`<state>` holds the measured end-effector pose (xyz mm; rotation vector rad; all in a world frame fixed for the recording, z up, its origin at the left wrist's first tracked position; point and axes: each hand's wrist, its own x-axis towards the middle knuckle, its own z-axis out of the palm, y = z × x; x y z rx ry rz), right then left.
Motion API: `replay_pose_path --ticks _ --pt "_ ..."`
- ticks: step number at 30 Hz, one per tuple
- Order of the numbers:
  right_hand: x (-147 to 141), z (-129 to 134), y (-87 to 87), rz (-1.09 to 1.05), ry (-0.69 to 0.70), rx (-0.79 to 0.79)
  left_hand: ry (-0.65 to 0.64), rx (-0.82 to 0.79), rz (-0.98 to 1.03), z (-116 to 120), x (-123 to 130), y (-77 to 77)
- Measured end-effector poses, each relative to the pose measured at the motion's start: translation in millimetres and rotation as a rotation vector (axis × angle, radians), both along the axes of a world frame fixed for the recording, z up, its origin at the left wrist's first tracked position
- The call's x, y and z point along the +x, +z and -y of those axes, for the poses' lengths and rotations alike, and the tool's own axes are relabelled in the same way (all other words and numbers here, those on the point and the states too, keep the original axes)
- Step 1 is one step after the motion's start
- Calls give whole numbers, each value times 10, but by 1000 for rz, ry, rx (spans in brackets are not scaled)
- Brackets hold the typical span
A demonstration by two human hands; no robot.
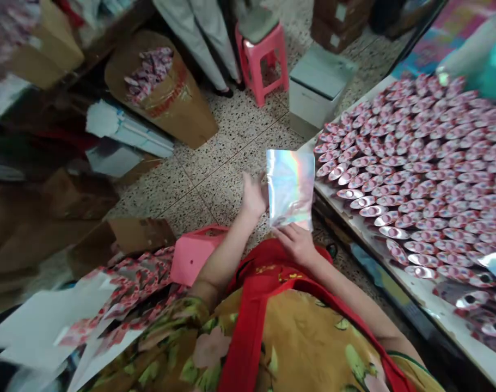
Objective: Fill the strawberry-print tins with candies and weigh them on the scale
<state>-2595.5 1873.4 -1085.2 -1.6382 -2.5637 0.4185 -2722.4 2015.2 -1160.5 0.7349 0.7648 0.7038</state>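
Observation:
A shiny holographic silver pouch (291, 188) is held upright in front of my red apron. My right hand (299, 244) grips its lower edge, fingers lying across the front near the bottom. My left hand (253, 197) is at the pouch's left side, thumb stretched up and away from it. The fingers of that hand are partly hidden behind the pouch, and whether they touch it I cannot tell. To the right, the white table (447, 326) carries many filled standing pouches (419, 179) with pink and red print, packed closely in rows.
A pink stool (196, 256) stands by my left arm, near printed packs (137, 283) and white sheets (51, 321). Ahead are a cardboard carton (182, 103) of packs, another pink stool (262, 60), a white box (313, 92) and a person's legs (204, 38).

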Motion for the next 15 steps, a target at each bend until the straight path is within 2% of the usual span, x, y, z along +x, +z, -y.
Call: replay_pose_path --ticks 3,6,8,11,13,15 --pt "-143 -86 -286 79 33 -83 -41 -41 60 199 -66 -45" --pt "-266 -113 -479 141 155 -203 -124 62 -54 439 -165 -204" --pt "-316 -107 -559 199 182 -255 -182 102 -88 529 -191 -289" --pt "-344 -94 -610 266 182 -302 -289 120 -113 525 -189 -355" --pt "-340 -88 -621 276 196 -321 -426 236 -196 459 -188 -386" --pt "-320 -81 -629 290 194 -325 -496 383 -320 373 -191 -427"
